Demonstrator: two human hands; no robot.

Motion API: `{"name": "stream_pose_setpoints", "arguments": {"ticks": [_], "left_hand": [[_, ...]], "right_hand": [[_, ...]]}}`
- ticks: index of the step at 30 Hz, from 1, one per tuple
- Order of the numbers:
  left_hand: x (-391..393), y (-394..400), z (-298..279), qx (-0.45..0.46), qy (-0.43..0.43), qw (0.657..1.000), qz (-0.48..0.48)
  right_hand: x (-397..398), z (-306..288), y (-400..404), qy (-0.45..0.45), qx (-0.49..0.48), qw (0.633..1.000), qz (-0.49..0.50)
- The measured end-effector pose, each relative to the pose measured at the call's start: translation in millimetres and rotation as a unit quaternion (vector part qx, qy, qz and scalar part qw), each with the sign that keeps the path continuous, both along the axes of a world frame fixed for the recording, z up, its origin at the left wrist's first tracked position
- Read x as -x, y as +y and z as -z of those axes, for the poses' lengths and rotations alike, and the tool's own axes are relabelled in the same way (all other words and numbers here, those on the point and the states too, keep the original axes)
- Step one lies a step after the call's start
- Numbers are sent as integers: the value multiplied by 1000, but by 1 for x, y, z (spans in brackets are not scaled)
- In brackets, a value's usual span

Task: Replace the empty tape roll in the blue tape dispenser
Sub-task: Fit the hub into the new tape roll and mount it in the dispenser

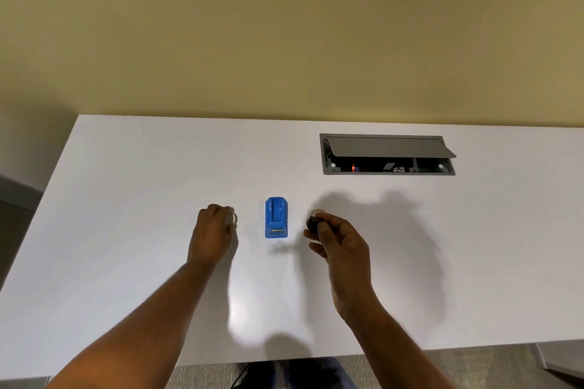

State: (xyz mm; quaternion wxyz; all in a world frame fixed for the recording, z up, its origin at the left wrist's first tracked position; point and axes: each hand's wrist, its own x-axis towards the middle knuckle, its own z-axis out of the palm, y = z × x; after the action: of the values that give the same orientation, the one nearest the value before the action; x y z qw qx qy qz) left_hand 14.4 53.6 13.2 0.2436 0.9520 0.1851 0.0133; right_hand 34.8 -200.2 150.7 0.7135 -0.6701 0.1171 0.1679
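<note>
The blue tape dispenser point(276, 217) stands on the white table point(126, 199), between my two hands, with its cutter end toward me. Left of it, my left hand point(212, 230) rests on the table, its fingers closed around a clear tape roll point(233, 218) that peeks out past the fingertips. To the right, my right hand point(338, 240) is raised slightly and pinches a small black core piece point(313, 224). A pale tape roll point(317, 213) shows just behind that black piece, partly hidden by my fingers.
A grey cable hatch point(388, 155) with its lid propped open sits in the table at the back right. The table's left edge point(38, 208) runs diagonally and the near edge point(221, 363) lies close to my body. A yellow wall point(284, 25) rises behind the table.
</note>
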Motion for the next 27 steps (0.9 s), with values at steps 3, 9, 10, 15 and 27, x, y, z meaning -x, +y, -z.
{"name": "stream_pose_setpoints", "arguments": {"ticks": [3,9,10,15,27], "left_hand": [[1,1,-1,-18,2,1000,13],[5,3,1,-23,6,1000,12],[5,2,0,-20,9,1000,9],[3,-18,-16,89,-22,994,-53],[20,-101,-107,705,22,699,-119]], "right_hand": [[0,0,0,1,-3,1000,-2],[1,-1,-3,-7,-13,1000,-3],[1,-1,-3,-8,-15,1000,-3],[2,0,-3,-25,0,1000,-5],[16,8,2,-125,168,976,-58]]}}
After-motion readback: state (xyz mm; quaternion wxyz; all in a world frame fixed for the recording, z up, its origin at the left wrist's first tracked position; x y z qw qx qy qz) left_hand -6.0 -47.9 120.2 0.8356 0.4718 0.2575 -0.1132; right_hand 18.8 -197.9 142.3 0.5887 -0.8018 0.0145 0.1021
